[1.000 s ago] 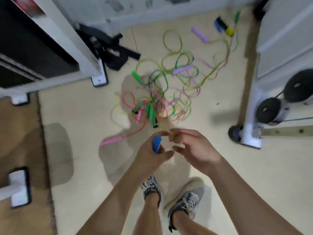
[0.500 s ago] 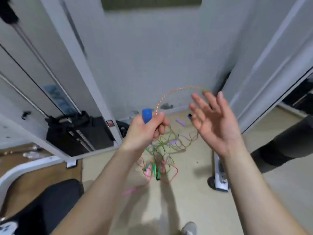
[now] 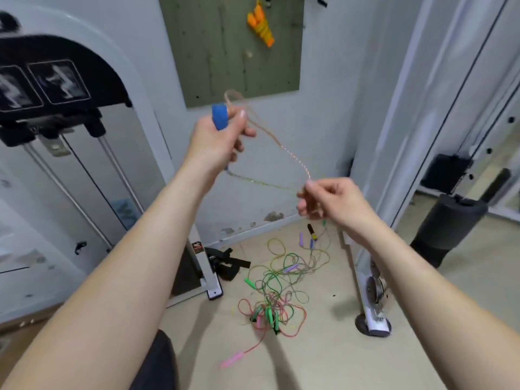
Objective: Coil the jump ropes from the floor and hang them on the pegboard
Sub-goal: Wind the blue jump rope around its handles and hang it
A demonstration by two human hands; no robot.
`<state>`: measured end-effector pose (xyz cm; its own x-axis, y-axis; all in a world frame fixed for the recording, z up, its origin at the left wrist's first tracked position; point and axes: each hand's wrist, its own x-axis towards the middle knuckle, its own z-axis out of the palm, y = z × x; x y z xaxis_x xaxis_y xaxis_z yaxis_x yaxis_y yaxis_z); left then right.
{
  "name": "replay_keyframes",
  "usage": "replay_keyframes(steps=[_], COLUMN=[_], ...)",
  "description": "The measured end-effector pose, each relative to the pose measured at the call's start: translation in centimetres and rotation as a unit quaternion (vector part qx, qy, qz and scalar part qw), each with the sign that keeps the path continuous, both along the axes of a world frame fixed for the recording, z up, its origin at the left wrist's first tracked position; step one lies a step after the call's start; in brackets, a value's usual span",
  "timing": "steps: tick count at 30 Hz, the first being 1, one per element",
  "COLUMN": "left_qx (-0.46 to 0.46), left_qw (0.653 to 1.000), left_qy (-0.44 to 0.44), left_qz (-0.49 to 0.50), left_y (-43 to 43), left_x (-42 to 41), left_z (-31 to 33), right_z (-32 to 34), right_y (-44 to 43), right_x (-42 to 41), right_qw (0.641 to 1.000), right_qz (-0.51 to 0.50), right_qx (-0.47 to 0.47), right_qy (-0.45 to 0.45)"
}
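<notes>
head view: my left hand [image 3: 218,136] has its grip closed around the blue handle [image 3: 219,116], and my right hand [image 3: 327,199] pinches the twisted cord [image 3: 295,161] lower down. the cord trails into the tangled ropes [image 3: 277,291] on the floor [image 3: 323,358], so pulling could drag or knot the pile. the pegboard [image 3: 225,52] is ahead.

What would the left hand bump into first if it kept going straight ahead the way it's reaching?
Probably the green pegboard on the wall. The left hand, shut on a blue jump-rope handle, reaches up and forward towards the board's lower edge, with nothing visible between. Depth is unclear.
</notes>
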<state>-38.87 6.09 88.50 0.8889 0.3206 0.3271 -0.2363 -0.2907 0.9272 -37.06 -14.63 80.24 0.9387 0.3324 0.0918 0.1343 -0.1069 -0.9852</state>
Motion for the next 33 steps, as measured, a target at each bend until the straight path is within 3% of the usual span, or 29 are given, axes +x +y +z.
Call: replay_keyframes(steps=[2, 3, 5, 7, 9, 10, 12, 14, 16, 18, 20, 23, 24, 26, 28, 31, 33], left_qx=[0.141, 0.16, 0.068, -0.045, -0.023, 0.022, 0.072, 0.063, 0.052, 0.056, 0.078, 0.108, 0.069, -0.039, -0.132, -0.212, -0.208], left_qw=[0.986, 0.982, 0.996, 0.999, 1.0, 0.999, 0.995, 0.991, 0.984, 0.985, 0.988, 0.974, 0.977, 0.985, 0.984, 0.971, 0.974], left_qy=[0.065, 0.069, 0.017, -0.009, 0.015, 0.034, 0.061, 0.066, 0.075, 0.077, 0.096, 0.154, 0.152, 0.116, 0.06, 0.031, 0.035], left_qz=[0.057, 0.078, 0.064, 0.018, -0.012, -0.016, -0.035, -0.099, -0.155, -0.142, -0.091, -0.122, -0.134, -0.126, -0.103, -0.103, -0.082], left_y=[0.3, 0.1, -0.9, -1.8, -2.1, -2.3, -3.1, -4.8, -6.8, -8.0, -7.9, -7.2, -7.3, -7.6, -7.6, -7.5, -7.2], left_x=[-0.4, -0.8, -2.2, -3.4, -3.9, -3.7, -3.0, -2.3, -1.7, -1.3, -0.8, -1.3, -1.6, -1.9, -1.5, -0.2, 0.5], left_z=[-1.2, -2.1, -3.4, -4.2, -4.9, -5.3, -5.7, -6.1, -6.9, -8.1, -9.2, -10.1, -9.7, -8.0, -5.6, -3.2, -2.9], right_z=[3.4, 4.8, 7.3, 9.0, 10.6, 11.2, 12.5, 13.4, 14.1, 15.2, 16.4, 16.9, 16.4, 13.4, 8.8, 1.6, -3.0], right_y=[0.6, 1.1, 2.0, 2.3, 2.1, 2.2, 2.7, 3.6, 4.0, 3.8, 3.2, 2.2, 1.8, 0.8, 0.1, -0.1, 0.0], right_x=[0.1, 0.3, 0.9, 2.0, 3.0, 3.5, 3.7, 3.7, 3.8, 4.3, 4.7, 6.0, 6.5, 7.0, 5.6, 0.8, -1.8], right_qw=[0.998, 0.997, 0.996, 0.985, 0.948, 0.943, 0.978, 0.993, 0.979, 0.96, 0.936, 0.906, 0.919, 0.967, 0.987, 0.977, 0.956], right_qz=[-0.019, -0.029, -0.06, -0.105, -0.151, -0.156, -0.105, -0.021, 0.033, 0.054, 0.052, 0.021, -0.006, -0.068, -0.068, 0.131, 0.221], right_qx=[0.063, 0.07, 0.059, -0.022, -0.144, -0.149, -0.036, 0.107, 0.195, 0.248, 0.308, 0.385, 0.361, 0.206, 0.076, 0.07, 0.071], right_qy=[0.011, 0.004, -0.034, -0.138, -0.241, -0.252, -0.175, -0.044, 0.056, 0.116, 0.16, 0.172, 0.159, 0.132, 0.121, 0.155, 0.177])
